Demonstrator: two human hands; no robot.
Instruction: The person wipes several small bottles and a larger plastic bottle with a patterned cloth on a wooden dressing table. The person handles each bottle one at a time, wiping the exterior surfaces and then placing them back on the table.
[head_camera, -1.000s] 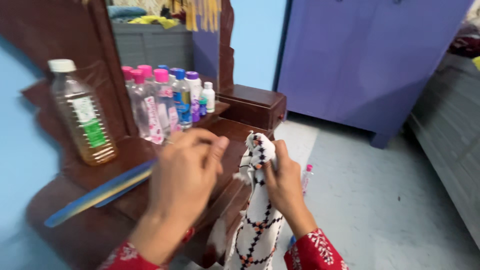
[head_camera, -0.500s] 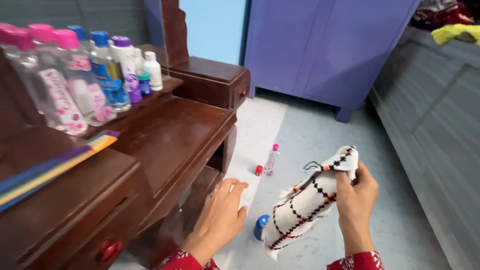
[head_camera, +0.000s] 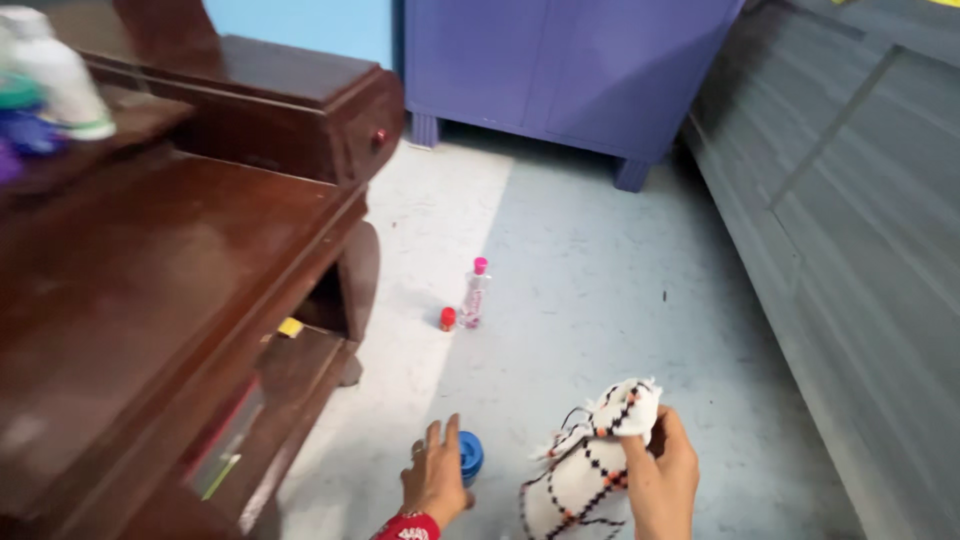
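Left hand (head_camera: 435, 480) low over the pale floor (head_camera: 600, 260), fingers (head_camera: 432, 436) spread and curved around a blue-capped bottle (head_camera: 470, 456) standing there; fingertips against its cap and side, grip not closed, bottle body mostly hidden behind the hand. Red patterned cuff (head_camera: 408, 527) at the wrist.

Right hand (head_camera: 662, 482) just to the right, fingers and thumb pinched tight on the top corner of a white knitted cloth (head_camera: 590, 470) with black and orange diamond lines; cloth bunched under the grip and hanging down toward the bottom edge, clear of the blue-capped bottle.

Farther out on the floor, a slim clear bottle with a pink cap (head_camera: 475, 293) upright, a small red-capped bottle (head_camera: 448, 318) just beside it on its left. Both well apart from the hands.

To the left, a dark brown wooden dressing table (head_camera: 150, 280), with a lower shelf (head_camera: 290, 370) near the left hand. A white bottle (head_camera: 60, 80) blurred at the upper left corner. Purple cupboard (head_camera: 560, 60) at the back, grey panelled furniture (head_camera: 850, 250) along the right.
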